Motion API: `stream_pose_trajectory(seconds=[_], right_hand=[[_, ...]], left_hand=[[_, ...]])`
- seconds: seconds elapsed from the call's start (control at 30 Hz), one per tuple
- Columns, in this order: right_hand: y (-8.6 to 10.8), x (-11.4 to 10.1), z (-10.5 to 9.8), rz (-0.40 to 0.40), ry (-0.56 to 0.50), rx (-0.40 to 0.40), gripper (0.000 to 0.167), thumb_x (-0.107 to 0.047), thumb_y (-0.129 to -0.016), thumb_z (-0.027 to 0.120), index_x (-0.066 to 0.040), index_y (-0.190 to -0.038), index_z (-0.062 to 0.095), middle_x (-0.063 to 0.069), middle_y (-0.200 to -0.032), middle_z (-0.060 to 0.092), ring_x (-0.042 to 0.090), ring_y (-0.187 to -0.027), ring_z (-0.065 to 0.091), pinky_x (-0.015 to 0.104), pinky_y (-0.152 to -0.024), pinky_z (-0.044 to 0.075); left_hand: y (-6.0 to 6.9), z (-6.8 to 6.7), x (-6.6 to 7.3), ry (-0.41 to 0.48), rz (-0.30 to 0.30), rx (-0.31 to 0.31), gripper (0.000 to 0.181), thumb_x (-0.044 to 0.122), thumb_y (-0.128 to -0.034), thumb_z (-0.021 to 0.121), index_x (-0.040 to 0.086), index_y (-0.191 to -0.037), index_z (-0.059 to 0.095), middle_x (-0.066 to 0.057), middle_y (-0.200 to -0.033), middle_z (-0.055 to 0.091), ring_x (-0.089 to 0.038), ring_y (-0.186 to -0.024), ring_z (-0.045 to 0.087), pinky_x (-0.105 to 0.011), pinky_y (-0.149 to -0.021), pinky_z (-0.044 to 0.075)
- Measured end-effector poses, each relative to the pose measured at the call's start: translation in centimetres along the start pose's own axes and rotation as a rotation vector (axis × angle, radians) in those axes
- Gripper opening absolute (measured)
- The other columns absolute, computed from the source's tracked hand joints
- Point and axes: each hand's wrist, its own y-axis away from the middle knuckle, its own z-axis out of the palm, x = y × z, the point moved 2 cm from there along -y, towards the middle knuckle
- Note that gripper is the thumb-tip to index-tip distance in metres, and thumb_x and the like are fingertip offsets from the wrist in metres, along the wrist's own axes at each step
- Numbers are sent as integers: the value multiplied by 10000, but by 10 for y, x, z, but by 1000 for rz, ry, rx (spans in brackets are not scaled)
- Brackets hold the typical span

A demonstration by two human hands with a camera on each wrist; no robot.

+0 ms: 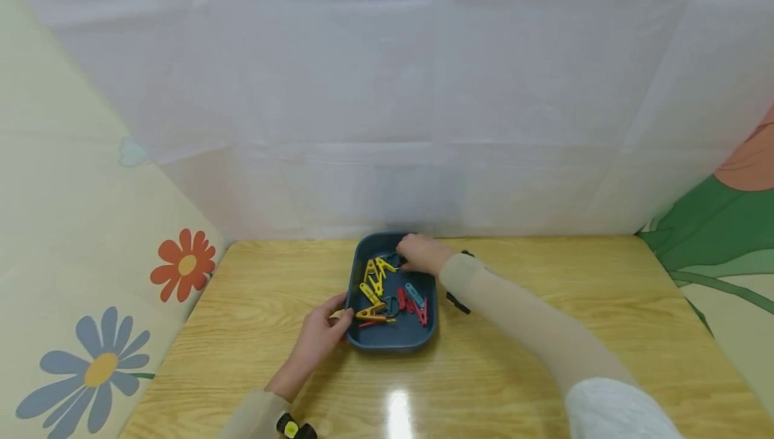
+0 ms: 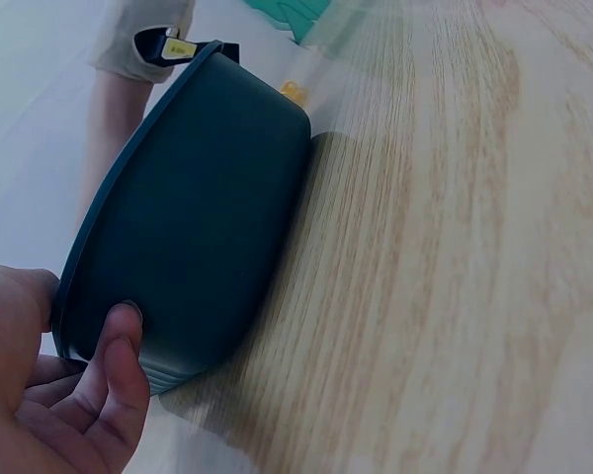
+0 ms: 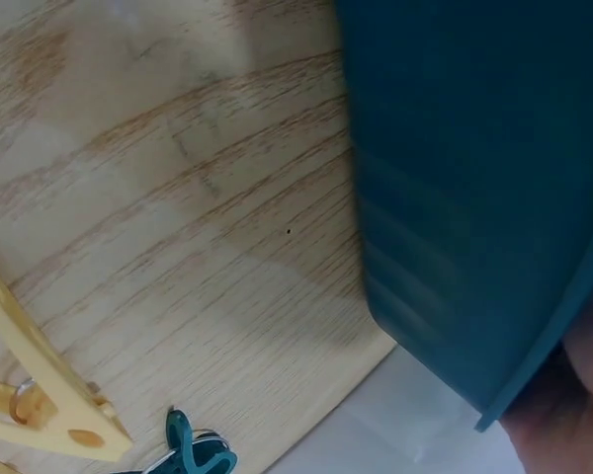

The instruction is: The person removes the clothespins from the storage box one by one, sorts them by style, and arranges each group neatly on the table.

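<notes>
A dark blue-green plastic bin (image 1: 393,345) sits on the wooden table, holding several yellow, red, orange and teal clothespins, such as a yellow clothespin (image 1: 370,293) and a blue one (image 1: 414,294). My left hand (image 1: 326,328) grips the bin's left side, thumb over the rim; in the left wrist view, fingertips (image 2: 126,341) press its outer wall. Over the far right rim, my right hand (image 1: 425,254) reaches in with its fingers bent down. The bin's wall hides those fingertips in the right wrist view, so whether they pinch a clothespin does not show.
In the right wrist view, a yellow clothespin (image 3: 54,380) and a teal clothespin (image 3: 193,449) lie on the table outside the bin. A white sheet (image 1: 338,89) hangs behind the table. Flowered panels (image 1: 66,237) stand on both sides.
</notes>
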Motion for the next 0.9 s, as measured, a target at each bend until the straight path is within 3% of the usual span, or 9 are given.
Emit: stream_pose_trajectory(seconds=[0.27, 0.7, 0.9], right_hand=[[-1, -2, 5, -19, -61, -9, 188, -236, -989, 742, -100, -1119, 739, 34, -1049, 729, 164, -938, 678, 322, -817, 540], [0, -10, 4, -58, 58, -19, 272, -206, -1001, 725, -99, -1249, 694, 59, -1183, 717, 201, -1106, 674, 334, -949, 542], [-1, -10, 5, -57, 68, -12, 229, -211, -998, 730, -94, -1194, 708, 60, -1143, 718, 207, -1083, 675, 342, -941, 542]], left_hand=[[2, 1, -1, -20, 4, 20, 407, 41, -1023, 628, -38, -1422, 593, -251, -1252, 679, -142, -675, 666, -266, -572, 541], [3, -1, 0, -32, 9, 18, 406, 49, -1029, 627, -31, -1426, 593, -242, -1263, 680, -127, -676, 663, -271, -575, 547], [3, -1, 1, -38, 2, 15, 404, 46, -1025, 626, -36, -1420, 595, -248, -1275, 674, -140, -685, 668, -277, -581, 555]])
